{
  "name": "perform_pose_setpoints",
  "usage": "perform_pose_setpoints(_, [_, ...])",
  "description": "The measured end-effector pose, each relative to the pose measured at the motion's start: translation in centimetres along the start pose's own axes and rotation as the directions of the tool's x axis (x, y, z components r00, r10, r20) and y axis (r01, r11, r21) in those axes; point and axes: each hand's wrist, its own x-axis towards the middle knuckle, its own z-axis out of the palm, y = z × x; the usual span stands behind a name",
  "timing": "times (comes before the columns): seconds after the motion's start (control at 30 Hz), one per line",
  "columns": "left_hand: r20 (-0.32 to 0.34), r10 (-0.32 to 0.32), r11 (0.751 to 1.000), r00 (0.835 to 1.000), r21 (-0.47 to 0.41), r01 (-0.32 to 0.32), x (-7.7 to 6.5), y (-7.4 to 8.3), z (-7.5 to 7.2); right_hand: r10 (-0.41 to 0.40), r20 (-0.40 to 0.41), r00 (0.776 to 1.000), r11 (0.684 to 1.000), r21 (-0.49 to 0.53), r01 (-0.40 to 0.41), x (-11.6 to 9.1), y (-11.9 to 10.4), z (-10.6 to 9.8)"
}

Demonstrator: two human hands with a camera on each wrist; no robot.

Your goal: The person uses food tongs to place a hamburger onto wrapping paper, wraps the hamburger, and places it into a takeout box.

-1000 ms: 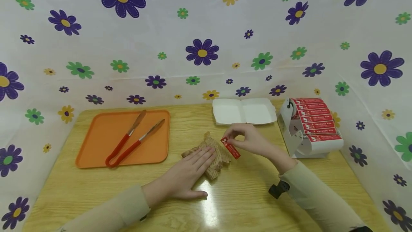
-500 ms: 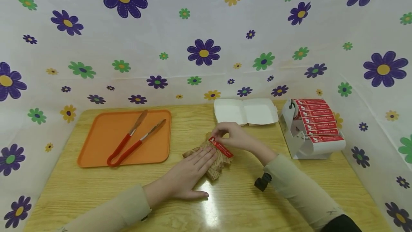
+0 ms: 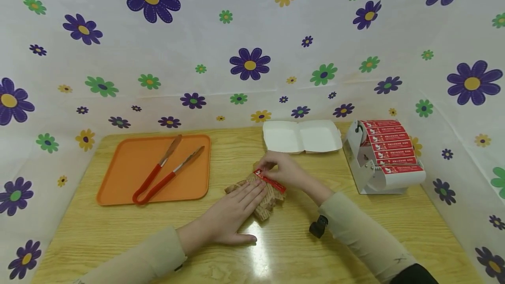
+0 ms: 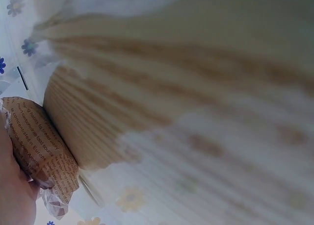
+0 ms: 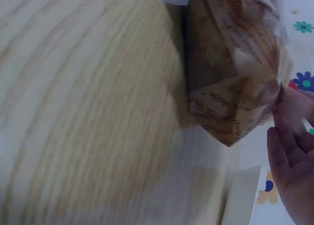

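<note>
A bundle wrapped in brown printed paper (image 3: pixel 268 203) lies on the wooden table, its edges crumpled. My left hand (image 3: pixel 232 209) rests flat on top of it, fingers straight and thumb spread out to the side. Between thumb and fingertips my right hand (image 3: pixel 282 170) pinches the upper end of a red sticker (image 3: pixel 274 184), which lies slantwise over the bundle beside the left fingertips. In the right wrist view the paper bundle (image 5: pixel 235 63) shows from its side, with the right hand (image 5: pixel 294 156) at its edge. What is inside the paper is hidden.
A white open box (image 3: pixel 301 137) stands behind the right hand. To its right is a dispenser (image 3: pixel 359 165) with a roll of red stickers (image 3: pixel 390 146). Red-handled tongs (image 3: pixel 158 183) lie on an orange tray (image 3: pixel 114 170) at the left. A flowered cloth (image 3: pixel 213 34) hangs behind the table.
My right hand has moved left with the red sticker, from beside the paper bundle to over it. The left hand has stayed in place on the bundle.
</note>
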Motion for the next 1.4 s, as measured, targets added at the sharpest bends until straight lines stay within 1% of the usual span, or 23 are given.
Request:
perform_pose_setpoints(0.07, [-0.003, 0.001, 1.0, 1.0, -0.001, -0.001, 0.0, 0.0, 0.1, -0.011, -0.014, 1.0, 1.0, -0.018, 0.011, -0.1, 0.1, 0.3])
perform_pose_setpoints(0.23, [-0.013, 0.002, 1.0, 1.0, -0.008, -0.002, 0.0, 0.0, 0.3, -0.031, -0.058, 0.998, 0.989, -0.148, 0.023, -0.5, 0.0, 0.8])
perform_pose_setpoints(0.33, [-0.012, 0.0, 1.0, 1.0, -0.003, 0.0, 0.0, 0.0, 0.4, -0.046, -0.08, 0.996, 0.967, -0.253, 0.025, -0.7, -0.3, 0.9])
perform_pose_setpoints(0.4, [-0.012, -0.002, 1.0, 1.0, 0.001, 0.002, 0.0, 0.0, 0.4, -0.065, -0.093, 0.994, 0.947, -0.32, 0.032, -0.7, -0.5, 1.0])
perform_pose_setpoints(0.5, [-0.014, -0.004, 1.0, 1.0, 0.003, 0.004, -0.1, 0.1, 0.4, -0.087, -0.115, 0.99, 0.918, -0.395, 0.035, -0.8, -0.8, 1.2])
perform_pose_setpoints(0.57, [-0.015, -0.007, 1.0, 1.0, -0.003, 0.007, -0.1, 0.1, 0.4, -0.083, -0.142, 0.986, 0.905, -0.426, 0.015, -1.0, -1.0, 1.3])
perform_pose_setpoints(0.67, [-0.016, -0.013, 1.0, 1.0, -0.014, 0.013, -0.1, 0.3, 0.3, -0.049, -0.202, 0.978, 0.892, -0.45, -0.048, -1.5, -1.7, 1.5])
perform_pose_setpoints(0.77, [-0.01, -0.025, 0.999, 1.0, -0.022, 0.025, 0.0, 0.5, 0.2, -0.013, -0.263, 0.965, 0.889, -0.445, -0.109, -2.8, -2.6, 1.8])
perform_pose_setpoints(0.83, [-0.011, -0.036, 0.999, 0.999, -0.02, 0.036, 0.0, 0.7, 0.1, 0.007, -0.282, 0.959, 0.892, -0.433, -0.134, -4.0, -3.2, 2.1])
perform_pose_setpoints(0.93, [-0.012, -0.066, 0.998, 0.998, -0.019, 0.066, -0.1, 1.1, 0.1, 0.05, -0.254, 0.966, 0.912, -0.382, -0.148, -5.7, -4.0, 3.1])
perform_pose_setpoints(1.03, [-0.023, -0.094, 0.995, 0.995, -0.033, 0.093, 0.0, 1.5, 0.0, 0.102, -0.181, 0.978, 0.914, -0.372, -0.163, -7.0, -4.2, 4.4])
perform_pose_setpoints(1.07, [-0.025, -0.102, 0.994, 0.994, -0.043, 0.101, 0.0, 1.6, -0.1, 0.113, -0.159, 0.981, 0.911, -0.377, -0.166, -7.4, -4.2, 4.8])
perform_pose_setpoints(1.13, [-0.032, -0.113, 0.992, 0.993, -0.068, 0.11, 0.0, 1.7, -0.2, 0.121, -0.124, 0.985, 0.894, -0.418, -0.162, -7.8, -4.0, 5.5])
perform_pose_setpoints(1.23, [-0.067, -0.135, 0.987, 0.989, -0.101, 0.128, 0.1, 1.7, -0.5, 0.105, -0.105, 0.989, 0.869, -0.473, -0.143, -8.1, -3.7, 6.1])
perform_pose_setpoints(1.3, [-0.108, -0.149, 0.986, 0.983, -0.095, 0.139, 0.4, 1.4, -0.7, 0.088, -0.095, 0.992, 0.854, -0.505, -0.124, -8.3, -3.5, 6.3])
perform_pose_setpoints(1.4, [-0.153, -0.18, 0.982, 0.972, -0.082, 0.169, 1.3, 0.7, -1.0, 0.056, -0.086, 0.995, 0.85, -0.518, -0.093, -8.4, -3.4, 6.4])
